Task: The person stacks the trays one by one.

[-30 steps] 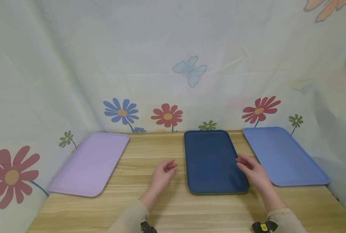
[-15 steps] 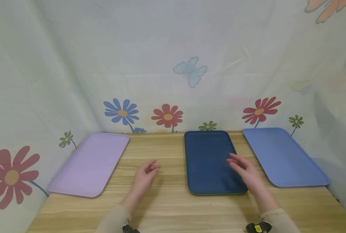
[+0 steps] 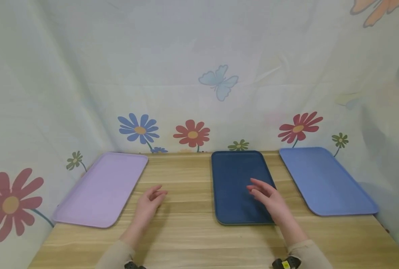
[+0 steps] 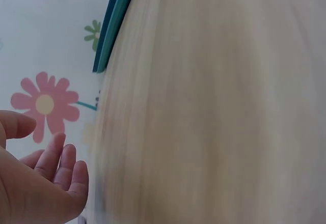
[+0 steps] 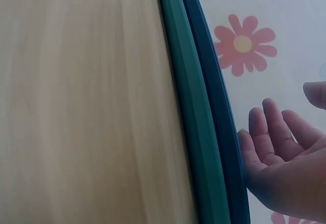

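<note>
My left hand (image 3: 148,204) hovers over the wooden table between the lilac tray and the dark blue tray, nearer the lilac one. Its fingers are loosely bent and hold nothing, as the left wrist view of the hand (image 4: 48,183) also shows. Above the right part of the dark blue tray (image 3: 233,186) is my right hand (image 3: 270,198), fingers relaxed and the palm bare. In the right wrist view, a green band (image 5: 191,107) runs beneath the tray's dark blue rim (image 5: 216,91). The lilac tray (image 3: 102,190) lies at the left, bare.
A lighter blue tray (image 3: 327,183) lies at the right of the wooden table (image 3: 186,239). Behind the table hangs a white cloth (image 3: 172,63) printed with flowers and butterflies, which also closes in both sides.
Both hands have drifted left; the left hand is now farther from the dark blue tray, and the right hand has come from its right edge to above it. The trays stay put.
</note>
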`<state>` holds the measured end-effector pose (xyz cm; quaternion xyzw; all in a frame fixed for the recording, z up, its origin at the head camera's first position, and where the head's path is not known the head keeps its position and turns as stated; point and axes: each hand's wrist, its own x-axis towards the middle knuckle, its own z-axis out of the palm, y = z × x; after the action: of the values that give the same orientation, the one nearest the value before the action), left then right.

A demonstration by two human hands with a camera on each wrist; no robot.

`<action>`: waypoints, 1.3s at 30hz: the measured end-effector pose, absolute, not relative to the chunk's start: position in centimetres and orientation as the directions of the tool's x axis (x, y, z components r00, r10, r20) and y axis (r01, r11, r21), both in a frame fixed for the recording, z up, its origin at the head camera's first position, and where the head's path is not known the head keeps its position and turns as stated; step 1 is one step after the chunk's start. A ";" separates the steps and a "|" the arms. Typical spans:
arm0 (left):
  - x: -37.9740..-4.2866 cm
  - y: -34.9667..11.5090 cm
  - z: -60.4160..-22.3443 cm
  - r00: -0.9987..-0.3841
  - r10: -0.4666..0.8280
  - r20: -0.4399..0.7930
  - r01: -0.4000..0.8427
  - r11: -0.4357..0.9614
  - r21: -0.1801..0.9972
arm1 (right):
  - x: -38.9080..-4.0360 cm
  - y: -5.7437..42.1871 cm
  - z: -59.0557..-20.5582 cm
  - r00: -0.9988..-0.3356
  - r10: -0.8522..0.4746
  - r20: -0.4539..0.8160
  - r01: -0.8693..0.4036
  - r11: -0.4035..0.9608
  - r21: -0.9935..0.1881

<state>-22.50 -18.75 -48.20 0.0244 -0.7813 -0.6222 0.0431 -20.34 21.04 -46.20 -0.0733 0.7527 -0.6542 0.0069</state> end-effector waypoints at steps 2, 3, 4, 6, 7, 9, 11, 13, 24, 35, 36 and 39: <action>-22.5 -19.3 -47.9 -0.994 -0.102 0.037 0.011 0.237 0.971 | -20.4 20.5 -46.3 -0.989 -0.126 0.072 -0.088 0.126 -0.988; -22.5 -19.6 -47.8 -0.994 -0.108 0.035 0.007 0.247 0.969 | -20.4 20.2 -46.4 -0.990 -0.126 0.065 -0.081 0.122 -0.989; -22.4 -19.9 -47.6 -0.994 -0.108 0.031 0.002 0.255 0.967 | -20.4 20.0 -46.4 -0.990 -0.128 0.059 -0.074 0.119 -0.990; -22.3 -20.4 -47.3 -0.993 -0.114 0.031 -0.001 0.267 0.964 | -20.5 19.4 -46.5 -0.990 -0.133 0.049 -0.064 0.115 -0.991; -22.3 -20.7 -47.2 -0.992 -0.117 0.039 0.004 0.284 0.959 | -20.5 19.1 -46.5 -0.989 -0.138 0.043 -0.059 0.117 -0.991; -22.2 -21.3 -46.9 -0.991 -0.125 0.051 0.007 0.333 0.943 | -20.5 18.5 -46.6 -0.988 -0.148 0.037 -0.055 0.114 -0.992; -22.2 -21.9 -46.8 -0.988 -0.137 0.071 0.013 0.388 0.922 | -20.5 18.0 -46.6 -0.987 -0.159 0.033 -0.049 0.103 -0.993; -22.3 -22.5 -46.7 -0.985 -0.149 0.085 0.012 0.437 0.900 | -20.5 17.5 -46.6 -0.985 -0.167 0.031 -0.046 0.091 -0.995; -22.2 -26.0 -46.4 -0.971 -0.208 0.122 -0.010 0.540 0.842 | -20.2 15.2 -46.6 -0.978 -0.207 0.034 -0.045 0.052 -0.998; -22.2 -28.8 -46.3 -0.962 -0.208 0.176 0.002 0.639 0.769 | -20.2 13.3 -46.7 -0.961 -0.273 0.036 -0.047 0.031 -0.998; -22.2 -29.1 -46.4 -0.965 -0.192 0.179 0.008 0.661 0.751 | -20.2 13.1 -46.7 -0.960 -0.279 0.035 -0.044 0.028 -0.999; -22.4 -29.9 -46.7 -0.969 -0.127 0.212 0.054 0.728 0.684 | -20.1 12.5 -46.7 -0.956 -0.293 0.029 -0.037 0.021 -0.999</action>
<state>-22.37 -29.93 -46.69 0.0197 -0.9213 -0.3684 0.1231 -20.13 12.47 -46.69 -0.1163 0.7086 -0.6898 0.0926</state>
